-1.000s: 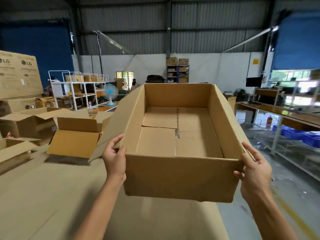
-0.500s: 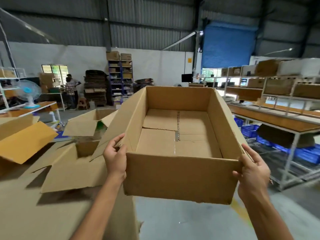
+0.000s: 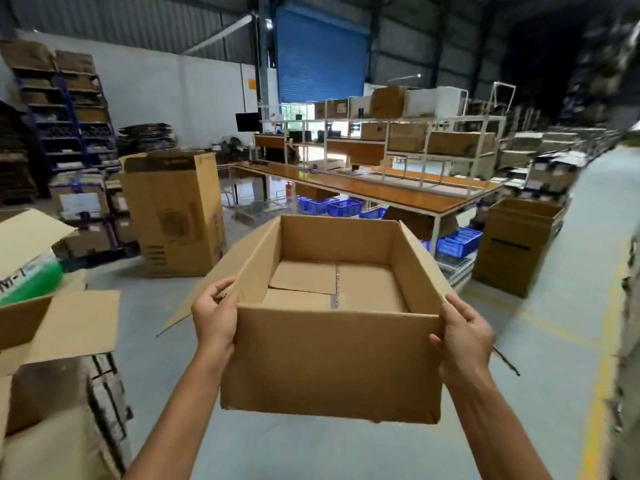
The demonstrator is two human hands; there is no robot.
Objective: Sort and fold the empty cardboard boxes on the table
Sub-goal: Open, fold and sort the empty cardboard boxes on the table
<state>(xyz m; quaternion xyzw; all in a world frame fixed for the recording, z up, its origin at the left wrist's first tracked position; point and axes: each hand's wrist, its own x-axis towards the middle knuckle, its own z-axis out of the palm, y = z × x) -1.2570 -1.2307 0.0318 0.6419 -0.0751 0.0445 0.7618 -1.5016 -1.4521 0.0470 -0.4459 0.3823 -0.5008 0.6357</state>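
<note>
Held item: I see one open brown cardboard box [image 3: 332, 362], rectangular, with its opening upward and its near wall facing me.
Position of held item: raised in the air in front of the person, above the grey concrete floor [image 3: 311, 452]; it touches no surface.
Box interior: empty. The bottom flaps are closed, with a seam running near to far across the middle.
Side flap: the long top flap [image 3: 204, 296] on the left wall splays outward and downward.
Left hand: the left hand [image 3: 214, 318] grips the near-left corner. Its fingers [image 3: 221, 285] curl over the cardboard edge where the flap meets the wall. I cannot tell where the thumb lies.
Right hand: the right hand [image 3: 464, 336] grips the near-right corner. Its fingers [image 3: 460, 308] lie together along the outside of the right wall and the thumb presses the near wall, pinching the corner between them.
Left foreground: a second open cardboard carton with green contents [image 3: 31, 282], partly out of view.
Behind, left: a tall brown cardboard carton [image 3: 173, 216] standing upright on the floor.
Behind, centre: a long wooden-topped surface [image 3: 381, 192], with blue plastic crates [image 3: 457, 240] beneath it.
Behind, right: a squat brown carton [image 3: 516, 244] on the floor, just beside the end of that surface.
Far wall: a blue roller door [image 3: 320, 53].
</note>
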